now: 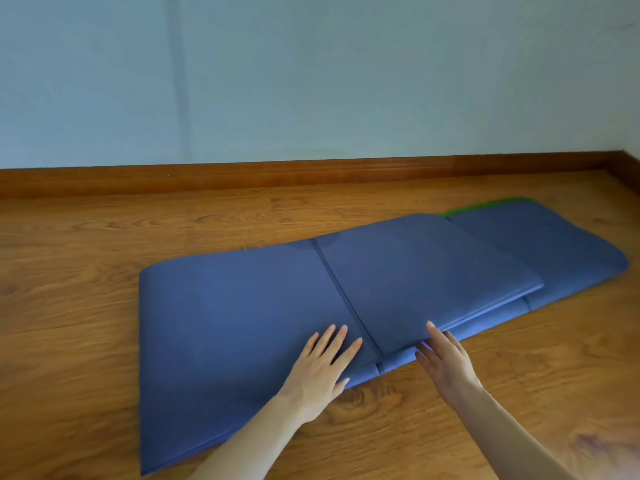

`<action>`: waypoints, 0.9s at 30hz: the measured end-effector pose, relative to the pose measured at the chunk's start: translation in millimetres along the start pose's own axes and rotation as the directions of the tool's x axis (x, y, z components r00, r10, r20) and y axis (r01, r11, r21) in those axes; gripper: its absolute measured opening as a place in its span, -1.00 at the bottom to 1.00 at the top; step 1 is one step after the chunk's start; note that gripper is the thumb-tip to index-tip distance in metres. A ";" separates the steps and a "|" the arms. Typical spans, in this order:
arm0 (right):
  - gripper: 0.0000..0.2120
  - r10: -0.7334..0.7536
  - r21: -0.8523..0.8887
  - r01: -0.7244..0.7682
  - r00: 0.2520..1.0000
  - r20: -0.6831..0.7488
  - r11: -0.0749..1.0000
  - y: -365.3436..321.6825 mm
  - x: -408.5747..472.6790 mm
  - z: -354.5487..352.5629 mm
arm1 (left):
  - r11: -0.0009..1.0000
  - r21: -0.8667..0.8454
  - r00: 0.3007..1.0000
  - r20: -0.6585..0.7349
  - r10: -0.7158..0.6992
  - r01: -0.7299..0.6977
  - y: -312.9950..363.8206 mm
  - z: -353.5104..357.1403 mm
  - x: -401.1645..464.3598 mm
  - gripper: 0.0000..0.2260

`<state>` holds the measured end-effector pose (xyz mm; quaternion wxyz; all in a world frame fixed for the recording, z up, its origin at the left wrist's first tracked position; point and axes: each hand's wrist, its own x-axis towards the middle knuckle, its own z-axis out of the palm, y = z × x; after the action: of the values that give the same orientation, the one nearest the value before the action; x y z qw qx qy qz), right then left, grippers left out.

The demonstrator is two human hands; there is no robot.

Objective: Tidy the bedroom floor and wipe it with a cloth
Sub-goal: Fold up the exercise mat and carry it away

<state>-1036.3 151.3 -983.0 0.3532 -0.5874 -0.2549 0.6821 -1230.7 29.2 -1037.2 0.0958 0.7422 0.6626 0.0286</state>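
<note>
A blue folding mat (235, 306) lies across the wooden floor (69, 271), creased into panels. One panel (426, 271) is folded over and lies on top of the middle section. A thin green edge (485, 205) shows at the mat's far right end. My left hand (325, 367) rests flat on the left panel, fingers spread, just left of the crease. My right hand (445, 358) is at the near edge of the folded panel, thumb on top and fingers at its underside. No cloth is in view.
A brown wooden skirting board (311, 174) runs along a pale blue wall (311, 81) behind the mat. The wall turns a corner at the far right (627, 164). Bare floor surrounds the mat on all sides.
</note>
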 end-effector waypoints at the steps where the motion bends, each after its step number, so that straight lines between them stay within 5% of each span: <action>1: -0.45 0.006 -0.002 -0.006 1.000 -0.020 1.000 -3.5 1.5 5.2 | 1.000 0.001 0.999 -0.033 0.005 -0.005 -0.1 -0.3 -0.2 -0.30; 10: -0.66 -0.028 -0.129 0.002 0.979 -0.200 0.992 -5.7 13.8 10.0 | 0.998 0.026 0.993 -0.101 0.054 -0.052 -28.2 -8.8 -28.3 -0.56; 13: -0.82 -0.028 -0.065 0.017 0.985 -0.170 0.998 -6.1 9.4 2.2 | 0.969 -0.150 0.955 -0.196 -0.223 0.195 -46.9 -18.6 -39.2 -0.49; 16: -0.75 -0.012 -0.035 0.006 0.987 -0.162 0.999 2.9 8.1 -10.1 | 0.794 -0.310 0.783 -0.193 -0.592 0.524 -76.7 -25.4 -56.9 -0.37; 21: -0.69 0.000 -0.181 -0.043 0.972 -0.233 0.982 17.5 13.8 -20.7 | 0.682 -0.153 0.658 -0.181 -0.731 0.715 -124.3 -20.4 -102.2 -0.40; 27: -0.66 -0.070 -0.320 -0.033 0.950 -0.304 0.947 24.1 20.5 -13.7 | 0.640 -0.135 0.631 -0.108 -0.769 0.757 -124.6 -9.7 -110.0 -0.40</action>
<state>-1028.5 151.4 -1016.6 0.2950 -0.7346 -0.3094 0.5270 -1367.4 -65.6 -1040.9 0.0755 0.3836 0.9179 0.0684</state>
